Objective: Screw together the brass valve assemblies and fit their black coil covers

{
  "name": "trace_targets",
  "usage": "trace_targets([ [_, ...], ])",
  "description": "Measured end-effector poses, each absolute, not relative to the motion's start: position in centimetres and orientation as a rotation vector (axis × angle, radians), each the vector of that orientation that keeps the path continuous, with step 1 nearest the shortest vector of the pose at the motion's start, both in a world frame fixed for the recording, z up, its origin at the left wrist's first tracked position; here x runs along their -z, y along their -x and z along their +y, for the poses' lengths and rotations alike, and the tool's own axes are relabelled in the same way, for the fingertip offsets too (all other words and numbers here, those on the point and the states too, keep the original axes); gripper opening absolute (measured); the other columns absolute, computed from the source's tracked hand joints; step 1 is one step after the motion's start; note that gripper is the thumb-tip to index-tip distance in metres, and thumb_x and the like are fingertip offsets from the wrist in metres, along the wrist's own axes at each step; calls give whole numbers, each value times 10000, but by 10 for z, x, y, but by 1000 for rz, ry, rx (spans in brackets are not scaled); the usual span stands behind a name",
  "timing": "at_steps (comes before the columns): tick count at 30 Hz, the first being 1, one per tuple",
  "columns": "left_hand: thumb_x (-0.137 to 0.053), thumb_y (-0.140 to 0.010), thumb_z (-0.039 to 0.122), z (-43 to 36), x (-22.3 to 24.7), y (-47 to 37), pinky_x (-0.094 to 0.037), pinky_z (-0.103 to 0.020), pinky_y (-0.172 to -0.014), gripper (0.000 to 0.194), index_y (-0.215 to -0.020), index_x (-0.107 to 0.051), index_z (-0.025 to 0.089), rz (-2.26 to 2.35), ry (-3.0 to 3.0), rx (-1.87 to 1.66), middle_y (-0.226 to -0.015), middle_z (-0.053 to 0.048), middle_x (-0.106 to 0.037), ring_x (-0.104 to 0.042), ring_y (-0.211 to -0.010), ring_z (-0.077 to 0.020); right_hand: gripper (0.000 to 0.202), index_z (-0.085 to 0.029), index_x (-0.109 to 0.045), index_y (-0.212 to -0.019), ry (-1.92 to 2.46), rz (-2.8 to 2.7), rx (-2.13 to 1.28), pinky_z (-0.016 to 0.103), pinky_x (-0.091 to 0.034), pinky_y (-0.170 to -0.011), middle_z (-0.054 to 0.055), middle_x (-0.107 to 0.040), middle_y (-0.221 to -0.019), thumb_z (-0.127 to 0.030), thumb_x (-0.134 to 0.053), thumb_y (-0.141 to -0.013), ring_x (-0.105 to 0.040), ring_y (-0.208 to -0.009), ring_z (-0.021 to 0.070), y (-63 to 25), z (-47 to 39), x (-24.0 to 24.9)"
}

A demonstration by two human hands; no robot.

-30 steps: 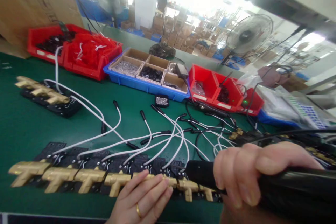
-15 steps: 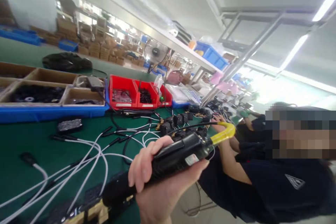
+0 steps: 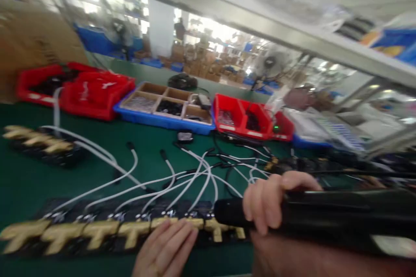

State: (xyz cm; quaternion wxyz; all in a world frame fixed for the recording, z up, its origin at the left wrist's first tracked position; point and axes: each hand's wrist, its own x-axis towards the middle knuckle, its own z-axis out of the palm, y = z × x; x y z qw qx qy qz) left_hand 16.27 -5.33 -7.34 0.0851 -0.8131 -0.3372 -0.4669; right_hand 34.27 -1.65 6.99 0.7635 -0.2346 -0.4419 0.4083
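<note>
A row of brass T-shaped fittings point(image 3: 99, 234) on black bodies, with white cables point(image 3: 143, 197) rising from them, lies along the front of the green table. My left hand point(image 3: 167, 249) rests on the row near its middle, fingers extended side by side over the brass. To its right, my right hand point(image 3: 269, 203) is wrapped round a black cylindrical power tool point(image 3: 341, 212). The tool lies nearly level, and its narrow end is over the right part of the row. Its far end runs out of the frame at the right.
Red bins point(image 3: 97, 93) stand at the back left, beside a blue tray point(image 3: 162, 119) with compartments; more red bins point(image 3: 229, 114) are right of it. Another brass-fitted assembly point(image 3: 39, 140) lies at left. A shelf point(image 3: 260, 28) crosses above.
The view has swung left, bringing the whole row into sight and the co-worker out of it. My left hand has appeared on the row. The tool now lies flatter and closer to the camera.
</note>
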Motion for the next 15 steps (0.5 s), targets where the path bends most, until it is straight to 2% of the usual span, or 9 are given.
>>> trace_targets([
  [2,-332,-1008,65,-52,68,-168,-372,-288,-1171,386,-1101,-703,123,-982,2345,1443,-1011,-44,-769,-656,-1138,-108,316,-198,-641,-978,486,-1079,-967,228,-440,-470,-13,-508,-550,-507,-586,-940,-494,-441,116,-349,-10,-66],
  [4,-369,-1007,70,-49,68,-172,-383,-302,-1171,350,-1096,-705,107,-937,2323,1410,-1034,-42,-769,-647,-1167,-123,234,-208,-655,-1053,406,-1303,-1094,268,-485,-487,0,-543,-569,-386,-513,-1000,-542,-457,137,-357,-2,-63],
  [8,-435,-995,89,-50,70,-174,-377,-308,-1177,294,-1074,-718,111,-903,2341,1374,-1170,-37,-737,-608,-1236,-144,303,-196,-637,-1143,309,-1510,-1186,314,-523,-498,34,-602,-625,-348,-399,-1035,-609,-512,175,-360,11,-62],
  [11,-483,-976,88,-52,73,-174,-382,-306,-1171,255,-1058,-722,126,-898,2329,1378,-1268,-39,-692,-598,-1250,-148,322,-194,-623,-1177,298,-1551,-1226,312,-539,-522,56,-632,-670,-358,-384,-1036,-642,-568,185,-353,16,-61],
  [15,-546,-944,68,-55,77,-177,-381,-311,-1174,222,-1042,-730,142,-955,2293,1421,-1300,-30,-674,-600,-1249,-149,288,-166,-628,-1160,305,-1479,-1283,301,-547,-544,56,-634,-692,-306,-413,-1029,-654,-595,183,-342,17,-61],
])
